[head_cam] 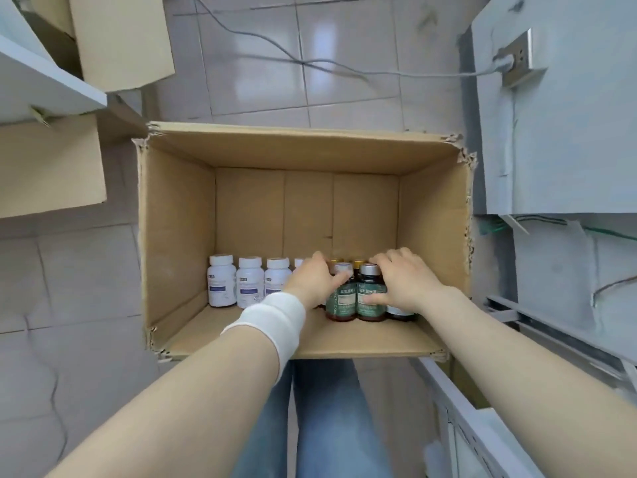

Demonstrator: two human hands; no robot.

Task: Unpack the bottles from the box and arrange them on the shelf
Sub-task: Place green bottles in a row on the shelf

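The person's two bare forearms come up from the bottom of the frame over blue-jeaned legs [331, 426], the left wrist wrapped in a white cloth band [272, 319]. Both reach into the open brown cardboard box [175, 236] at the centre.

Inside, the left hand [315, 281] and right hand [403, 282] close from either side on a tight cluster of dark brown bottles with green labels and metal caps [341, 298]. The cluster has its bases at the box's near panel, right of centre, and its caps point up-frame. The steep wide-angle view does not settle whether these bottles stand or lie on their sides. The left fingers [319, 267] curl over the cluster's left flank, thumb by a cap. The right thumb [374, 300] presses across the front right label while the other fingers arch over the caps behind. Clamping from both sides looks meant to lift the dark bottles out together rather than singly.

Left of the cluster runs a row of white plastic bottles with white caps [250, 282], not held, the last one half hidden behind the left hand.

Beyond the box lies pale tiled floor [258, 70] crossed by a grey cable [344, 69]. At upper left a pale grey shelf board [62, 84] carries another cardboard carton [120, 39], and this is probably where the bottles are to go.
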